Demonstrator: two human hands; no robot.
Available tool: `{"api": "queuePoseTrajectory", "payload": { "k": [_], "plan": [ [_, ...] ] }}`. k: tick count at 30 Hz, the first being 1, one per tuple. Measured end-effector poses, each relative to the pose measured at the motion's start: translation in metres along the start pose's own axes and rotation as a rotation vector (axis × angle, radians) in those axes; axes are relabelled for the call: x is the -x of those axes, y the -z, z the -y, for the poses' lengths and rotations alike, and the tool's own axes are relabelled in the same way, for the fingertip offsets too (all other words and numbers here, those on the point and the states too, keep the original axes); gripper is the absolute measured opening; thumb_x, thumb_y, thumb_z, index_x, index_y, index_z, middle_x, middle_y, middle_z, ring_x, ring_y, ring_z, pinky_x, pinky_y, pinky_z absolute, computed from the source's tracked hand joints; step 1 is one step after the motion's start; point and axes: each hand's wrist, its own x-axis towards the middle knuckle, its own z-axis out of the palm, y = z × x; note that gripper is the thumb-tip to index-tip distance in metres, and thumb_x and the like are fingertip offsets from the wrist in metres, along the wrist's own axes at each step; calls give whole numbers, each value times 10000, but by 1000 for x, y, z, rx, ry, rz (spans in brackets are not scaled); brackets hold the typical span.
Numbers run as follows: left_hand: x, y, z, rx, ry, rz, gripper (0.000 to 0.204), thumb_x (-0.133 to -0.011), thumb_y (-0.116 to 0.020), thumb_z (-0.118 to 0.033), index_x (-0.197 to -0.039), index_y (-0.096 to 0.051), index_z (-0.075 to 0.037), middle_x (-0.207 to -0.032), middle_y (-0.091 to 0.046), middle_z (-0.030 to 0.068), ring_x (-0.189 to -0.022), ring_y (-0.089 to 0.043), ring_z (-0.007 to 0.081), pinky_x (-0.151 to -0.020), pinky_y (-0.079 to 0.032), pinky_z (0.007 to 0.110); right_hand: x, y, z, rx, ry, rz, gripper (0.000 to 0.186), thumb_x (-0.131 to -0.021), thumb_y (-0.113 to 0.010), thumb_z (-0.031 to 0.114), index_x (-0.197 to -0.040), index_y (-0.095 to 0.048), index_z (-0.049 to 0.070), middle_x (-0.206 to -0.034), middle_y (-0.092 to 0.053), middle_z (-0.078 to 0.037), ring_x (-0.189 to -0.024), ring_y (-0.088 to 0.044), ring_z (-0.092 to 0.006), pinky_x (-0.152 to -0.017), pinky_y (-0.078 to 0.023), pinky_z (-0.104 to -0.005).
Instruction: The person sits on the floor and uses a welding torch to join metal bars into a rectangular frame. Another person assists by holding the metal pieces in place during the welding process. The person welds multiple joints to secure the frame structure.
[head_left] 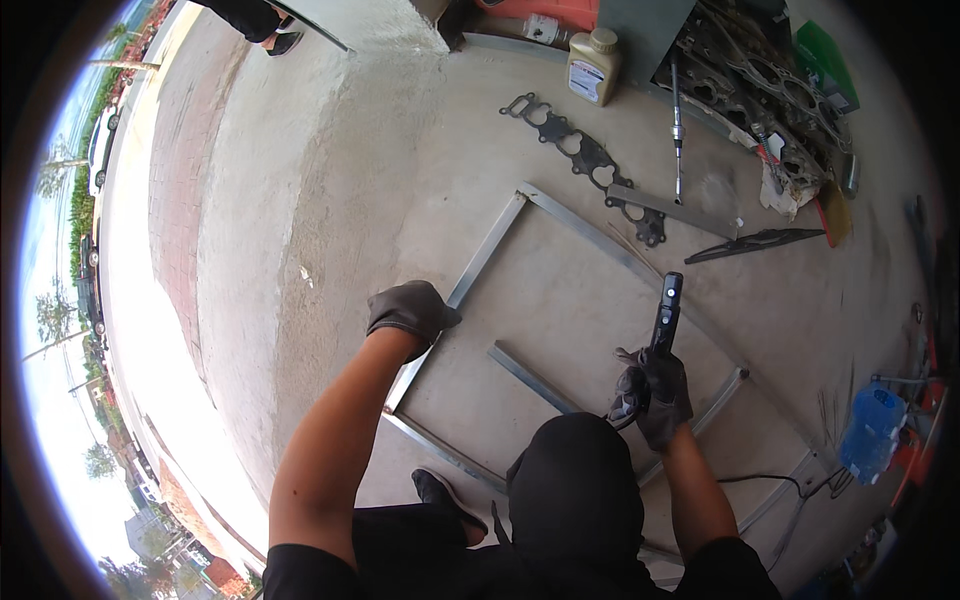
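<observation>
A rectangular frame of silvery metal square tube (pixel 490 250) lies on the concrete floor in front of me. My left hand (pixel 408 308), in a dark grey glove, is closed around the frame's left bar. In my gloved right hand (pixel 660 390) is a slim black handheld tool (pixel 668 310) with two pale round spots, pointing away from me over the frame's right side. I cannot make out its exact kind. A loose length of square tube (pixel 530 375) lies inside the frame, its near end hidden behind a rounded black shape (pixel 575 480).
Beyond the frame lie a dark flat gasket (pixel 575 145), a flat metal bar (pixel 672 210), a thin metal rod tool (pixel 678 140) and a black wiper blade (pixel 755 245). A tan bottle (pixel 594 66) stands far back. Right are a blue plastic container (pixel 872 435) and black cable (pixel 765 479). Another person's foot (pixel 284 42) shows far left.
</observation>
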Motion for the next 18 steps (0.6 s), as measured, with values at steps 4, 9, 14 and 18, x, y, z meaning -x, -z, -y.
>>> {"api": "queuePoseTrajectory", "payload": {
  "k": [4,9,14,18],
  "plan": [
    [15,78,41,-192,-94,134,524,-874,-780,-553,-907,-826,-32,-804,-773,174,-815,-772,348,-769,-584,473,4,-7,32,-35,55,-72,347,-1065,-685,302,-1188,-647,-20,-733,-654,-82,-575,-640,-166,-481,-541,-345],
    [40,168,44,-175,-25,-55,494,-909,-767,-510,-826,-802,-24,-759,-757,144,-769,-758,330,-726,-574,481,14,1,94,49,198,34,291,-1073,-676,277,-1153,-634,0,-755,-672,-96,-557,-640,-184,-482,-555,-352],
    [32,144,25,-108,-180,7,542,-915,-756,-554,-806,-795,-24,-788,-762,153,-802,-764,355,-730,-573,500,-12,-42,156,441,204,-103,354,-1020,-687,291,-1178,-717,-24,-703,-656,-75,-463,-586,-170,-475,-538,-344],
    [-21,67,-1,95,-217,-66,667,-887,-766,-669,-998,-772,-11,-958,-788,182,-870,-782,391,-752,-587,494,-64,-81,161,731,79,-28,268,-959,-743,247,-1025,-757,-13,-735,-691,-81,-506,-616,-150,-484,-534,-324]
  ]
}}
